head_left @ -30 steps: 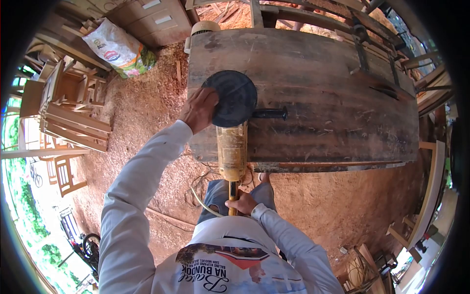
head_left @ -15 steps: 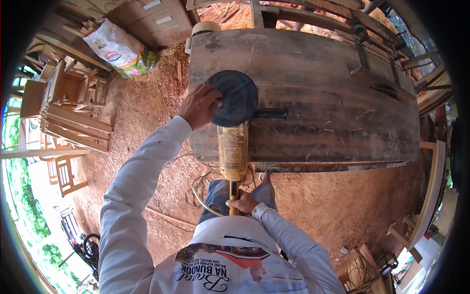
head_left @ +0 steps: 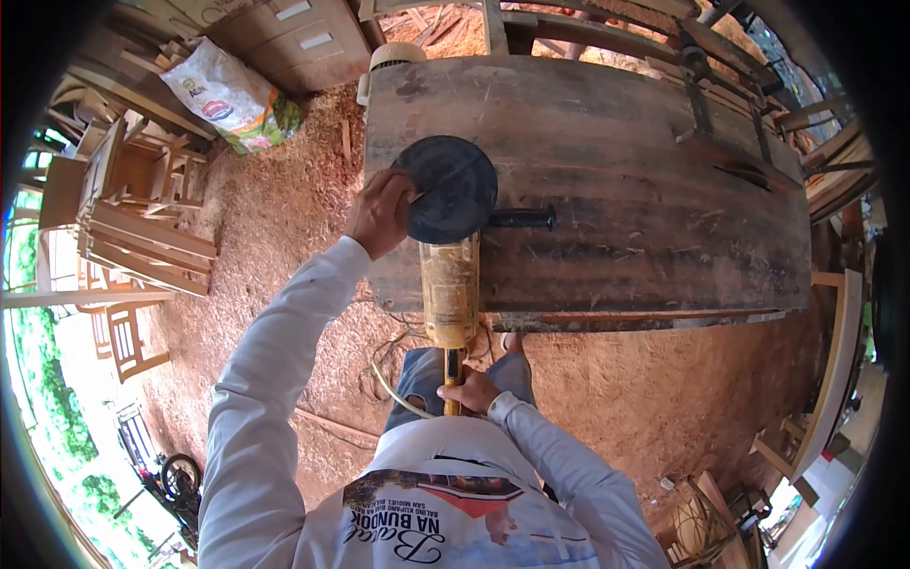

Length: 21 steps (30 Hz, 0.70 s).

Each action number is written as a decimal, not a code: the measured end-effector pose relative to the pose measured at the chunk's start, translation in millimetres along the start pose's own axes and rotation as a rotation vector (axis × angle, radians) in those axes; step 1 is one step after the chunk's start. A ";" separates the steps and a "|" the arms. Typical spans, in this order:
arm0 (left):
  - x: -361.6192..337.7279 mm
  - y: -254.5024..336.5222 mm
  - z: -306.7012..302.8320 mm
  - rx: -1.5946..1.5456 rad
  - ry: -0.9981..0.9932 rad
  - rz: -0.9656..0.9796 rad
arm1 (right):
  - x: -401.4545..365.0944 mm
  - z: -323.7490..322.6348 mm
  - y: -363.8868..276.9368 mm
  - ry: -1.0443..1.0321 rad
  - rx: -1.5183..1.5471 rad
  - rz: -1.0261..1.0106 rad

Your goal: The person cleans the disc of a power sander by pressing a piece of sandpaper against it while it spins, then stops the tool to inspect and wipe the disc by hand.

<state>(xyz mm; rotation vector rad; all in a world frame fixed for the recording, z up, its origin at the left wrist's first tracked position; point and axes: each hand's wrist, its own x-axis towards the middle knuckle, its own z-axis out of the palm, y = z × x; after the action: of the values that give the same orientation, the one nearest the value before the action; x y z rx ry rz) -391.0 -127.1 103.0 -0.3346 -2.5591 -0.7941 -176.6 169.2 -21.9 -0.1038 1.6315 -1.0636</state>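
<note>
A yellow angle grinder point(head_left: 450, 294) lies with its front end on the worn wooden table point(head_left: 645, 218), a large black backing pad point(head_left: 450, 190) facing up. My left hand point(head_left: 382, 213) pinches the pad's left rim, thumb and fingers closed on the edge. Below the table edge, my right hand point(head_left: 469, 390) is wrapped round the grinder's rear handle point(head_left: 453, 370), close to my waist. A black side handle point(head_left: 521, 219) sticks out to the right of the pad. The underside of the pad is hidden.
A pale cord point(head_left: 393, 391) curves from beside the grinder's rear. Wooden chairs point(head_left: 133, 332) and stacked slats stand on the left, near a printed sack point(head_left: 232, 95). A motorbike point(head_left: 175, 479) is at lower left. A wooden frame point(head_left: 829, 379) stands on the right.
My left hand has drawn slightly left and down along the pad's rim, its fingers reaching less over the face. My right hand stays on the handle.
</note>
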 end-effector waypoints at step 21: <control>-5.0 20.4 -15.1 -0.205 0.086 -0.335 | 1.9 1.7 2.1 0.020 0.015 0.006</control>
<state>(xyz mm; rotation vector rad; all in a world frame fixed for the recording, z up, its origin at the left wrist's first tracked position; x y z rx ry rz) -374.4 -120.0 121.5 0.0716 -2.4900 -1.1693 -174.9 168.4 -24.7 -0.0780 1.6400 -1.0753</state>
